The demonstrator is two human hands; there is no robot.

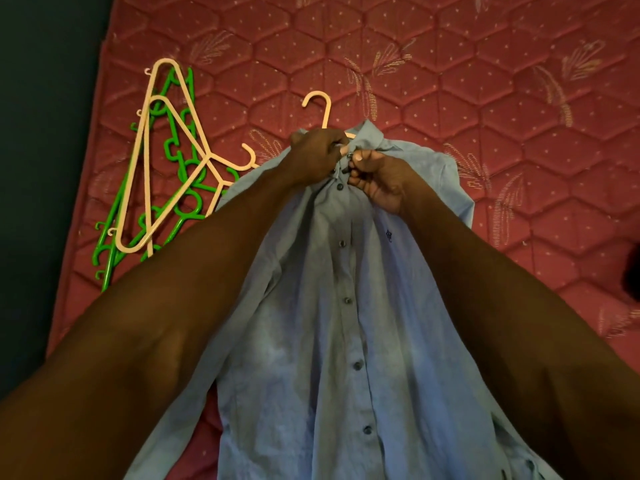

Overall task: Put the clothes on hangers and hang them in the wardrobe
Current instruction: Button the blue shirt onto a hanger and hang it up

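Observation:
A light blue button-up shirt (332, 323) lies front up on the red quilted mattress (485, 98), collar pointing away from me. A cream plastic hanger sits inside it; only its hook (320, 107) sticks out above the collar. My left hand (317, 152) pinches the left side of the collar placket. My right hand (375, 178) pinches the right side near the top button. Both hands meet at the neck opening. The buttons lower down look fastened.
A pile of loose hangers lies on the mattress to the left: cream ones (162, 161) over green ones (180, 157). The mattress's left edge (93, 168) borders a dark floor. A dark object (632, 275) shows at the right edge.

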